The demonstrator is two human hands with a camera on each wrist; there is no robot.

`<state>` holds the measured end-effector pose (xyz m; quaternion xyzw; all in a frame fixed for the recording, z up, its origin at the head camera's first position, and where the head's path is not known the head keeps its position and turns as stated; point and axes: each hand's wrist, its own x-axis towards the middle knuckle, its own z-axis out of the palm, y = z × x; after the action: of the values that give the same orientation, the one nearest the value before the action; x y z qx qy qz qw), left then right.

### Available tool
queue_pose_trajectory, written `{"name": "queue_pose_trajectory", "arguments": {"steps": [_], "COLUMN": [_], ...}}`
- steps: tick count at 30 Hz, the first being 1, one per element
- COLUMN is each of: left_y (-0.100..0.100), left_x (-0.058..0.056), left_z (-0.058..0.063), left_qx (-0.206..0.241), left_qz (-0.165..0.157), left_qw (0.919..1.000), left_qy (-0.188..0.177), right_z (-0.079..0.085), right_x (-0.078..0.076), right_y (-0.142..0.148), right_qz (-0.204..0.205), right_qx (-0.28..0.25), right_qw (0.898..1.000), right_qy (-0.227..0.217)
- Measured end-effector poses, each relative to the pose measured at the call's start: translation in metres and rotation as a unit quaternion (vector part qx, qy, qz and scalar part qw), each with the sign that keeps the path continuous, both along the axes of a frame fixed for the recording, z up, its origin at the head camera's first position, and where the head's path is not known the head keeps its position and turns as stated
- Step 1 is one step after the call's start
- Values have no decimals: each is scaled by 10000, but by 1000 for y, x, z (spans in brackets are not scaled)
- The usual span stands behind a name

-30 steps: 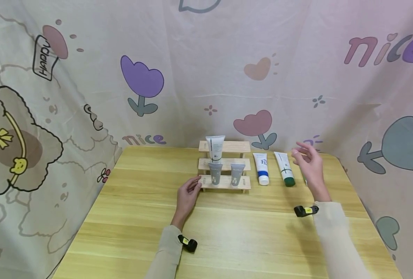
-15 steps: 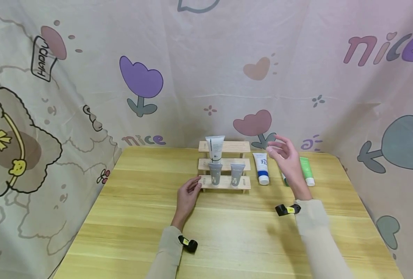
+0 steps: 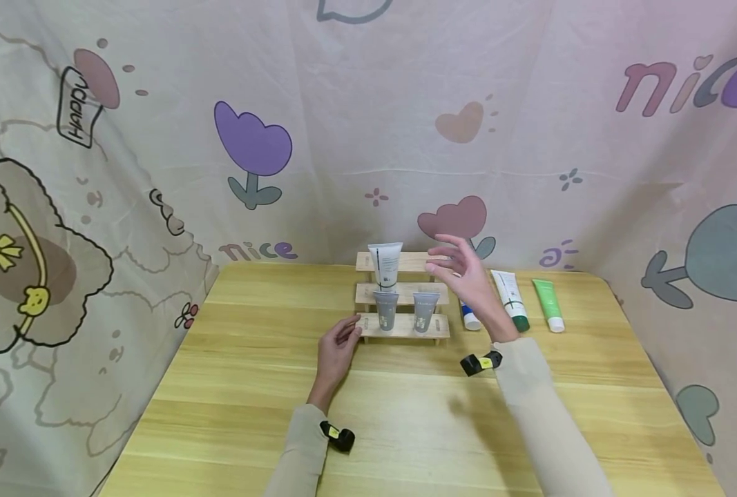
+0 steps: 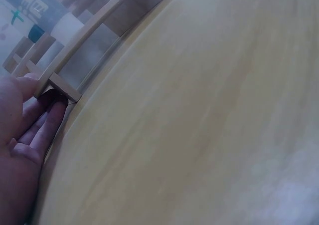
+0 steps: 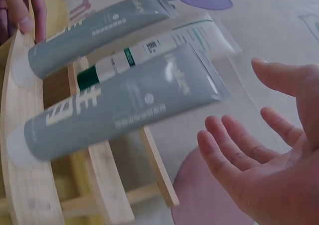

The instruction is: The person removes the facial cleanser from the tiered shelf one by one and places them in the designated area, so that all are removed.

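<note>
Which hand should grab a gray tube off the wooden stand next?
Probably the right hand: it's open, holds nothing and is close to a gray tube. The left hand holds the wooden stand by its front left end.

1. Head view: from above and behind the left grip [image 3: 336, 353] and right grip [image 3: 470, 284], facing forward and down, far enough back to take in the table [image 3: 405, 428] and backdrop [image 3: 356, 138].
2. Left wrist view: close behind the left grip, tilted, looking along the table.
3. Right wrist view: close by the right grip, tilted, facing across to the left grip.
4. All three share the left grip and the rack [image 3: 405, 326] beside it.
</note>
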<state>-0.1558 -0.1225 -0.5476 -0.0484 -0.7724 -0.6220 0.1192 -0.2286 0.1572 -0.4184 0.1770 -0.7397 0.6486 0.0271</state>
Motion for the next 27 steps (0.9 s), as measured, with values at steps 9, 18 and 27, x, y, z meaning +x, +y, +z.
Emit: {"name": "queue_pose_trajectory", "arguments": {"steps": [9, 18, 27], "left_y": [0, 1, 2], "left_x": [0, 1, -1], "left_z": [-1, -3, -3], "left_qx": [18, 123, 161], "left_qz": [25, 29, 52], "left_qw": [10000, 9999, 9999], "left_qy": [-7, 1, 27], "right_z": [7, 5, 5], "right_x": [-19, -33, -39], "right_y": [-27, -43, -51], "right_qz": [589, 1170, 1223], "right_qx": [188, 467, 769], "right_qw": [9976, 9904, 9880], "right_qy": [-310, -570, -544]}}
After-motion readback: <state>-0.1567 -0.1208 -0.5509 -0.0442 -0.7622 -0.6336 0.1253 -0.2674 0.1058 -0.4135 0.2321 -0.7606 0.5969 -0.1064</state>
